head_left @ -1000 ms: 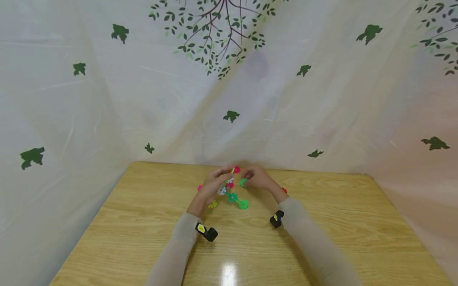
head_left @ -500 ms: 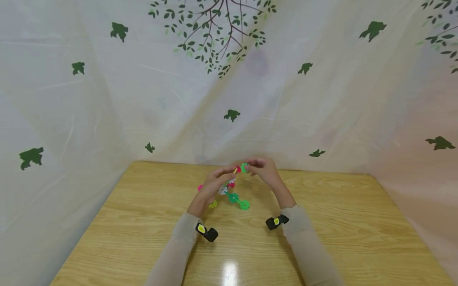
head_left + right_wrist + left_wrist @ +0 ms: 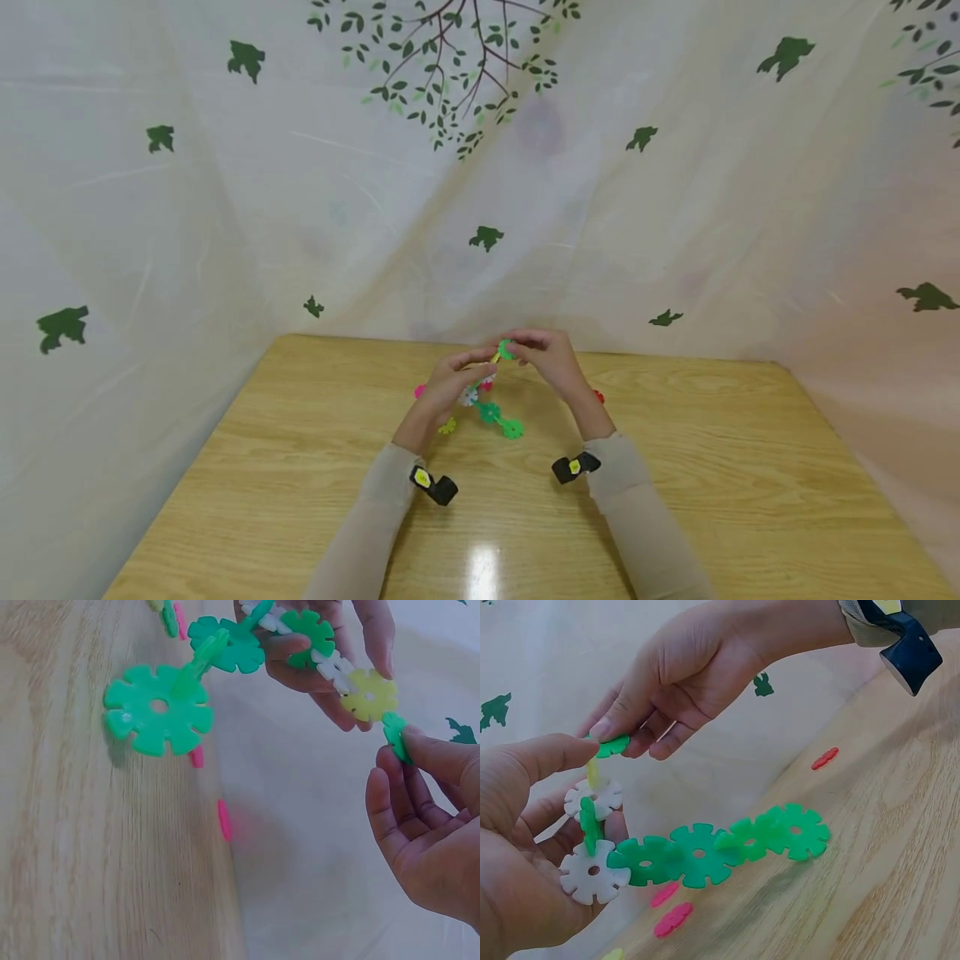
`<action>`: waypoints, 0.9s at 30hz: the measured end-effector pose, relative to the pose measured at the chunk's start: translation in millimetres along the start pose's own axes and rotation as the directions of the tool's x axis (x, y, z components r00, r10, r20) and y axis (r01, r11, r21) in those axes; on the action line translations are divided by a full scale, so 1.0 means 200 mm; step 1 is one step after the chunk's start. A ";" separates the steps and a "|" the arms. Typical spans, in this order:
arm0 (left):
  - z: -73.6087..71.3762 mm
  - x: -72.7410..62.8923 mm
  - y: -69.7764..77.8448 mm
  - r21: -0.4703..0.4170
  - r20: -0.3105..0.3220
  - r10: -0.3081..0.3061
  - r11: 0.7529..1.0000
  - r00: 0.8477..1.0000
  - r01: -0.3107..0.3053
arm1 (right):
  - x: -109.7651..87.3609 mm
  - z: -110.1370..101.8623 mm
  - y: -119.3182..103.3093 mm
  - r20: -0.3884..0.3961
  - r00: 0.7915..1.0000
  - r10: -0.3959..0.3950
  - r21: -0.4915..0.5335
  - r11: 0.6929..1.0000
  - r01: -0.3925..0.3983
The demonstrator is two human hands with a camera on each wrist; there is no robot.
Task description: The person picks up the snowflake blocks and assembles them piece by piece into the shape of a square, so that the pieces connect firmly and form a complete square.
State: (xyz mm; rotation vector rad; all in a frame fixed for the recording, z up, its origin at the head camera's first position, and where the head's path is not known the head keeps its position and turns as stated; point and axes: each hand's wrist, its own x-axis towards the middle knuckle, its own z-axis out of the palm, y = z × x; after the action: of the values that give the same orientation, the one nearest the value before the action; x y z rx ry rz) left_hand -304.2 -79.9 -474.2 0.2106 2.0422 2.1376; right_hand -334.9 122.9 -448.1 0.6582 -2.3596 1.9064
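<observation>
My left hand (image 3: 447, 387) holds a chain of slotted flower-shaped plastic discs; in the left wrist view its white discs (image 3: 594, 871) lie in the grip. A run of green discs (image 3: 699, 853) sticks out to the right over the table. At the chain's upper end sits a yellow disc (image 3: 370, 695). My right hand (image 3: 551, 362) pinches a single green disc (image 3: 395, 737) between thumb and fingers. This disc meets the yellow one's edge, and the left thumb (image 3: 577, 750) is close beside it.
On the wooden table (image 3: 300, 500) lie loose discs: a red one (image 3: 599, 397) beyond the right wrist, a pink one (image 3: 420, 391) left of the left hand and a yellow one (image 3: 447, 426) near the left wrist. A printed cloth (image 3: 375, 250) rises behind the table's far edge.
My right hand has brought its green disc up from lower right to the chain's upper end, then slightly left against it. The left hand has stayed nearly still with the chain.
</observation>
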 end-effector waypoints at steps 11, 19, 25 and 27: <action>0.01 -0.01 0.01 -0.007 -0.022 -0.001 1.000 1.000 0.001 | -0.04 0.04 -0.14 -0.061 0.998 -0.013 -0.033 0.999 0.011; 0.01 -0.01 0.01 -0.014 -0.042 0.011 1.000 0.999 -0.012 | -0.01 0.06 -0.03 -0.100 0.993 -0.070 -0.025 0.997 0.068; 0.01 -0.02 0.01 -0.054 -0.050 0.025 0.998 0.998 -0.028 | -0.02 0.07 -0.03 -0.141 0.986 -0.089 -0.030 0.996 0.086; 0.02 -0.02 0.01 -0.062 -0.054 0.027 0.998 0.998 -0.030 | -0.02 0.07 -0.04 -0.148 0.985 -0.088 -0.030 0.996 0.084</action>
State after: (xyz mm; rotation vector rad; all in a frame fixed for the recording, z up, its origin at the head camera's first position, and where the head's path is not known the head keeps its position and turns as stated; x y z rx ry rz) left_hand -299.8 -77.8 -472.8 0.1776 2.0086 2.2437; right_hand -324.7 109.7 -446.6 0.5836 -2.2228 1.8212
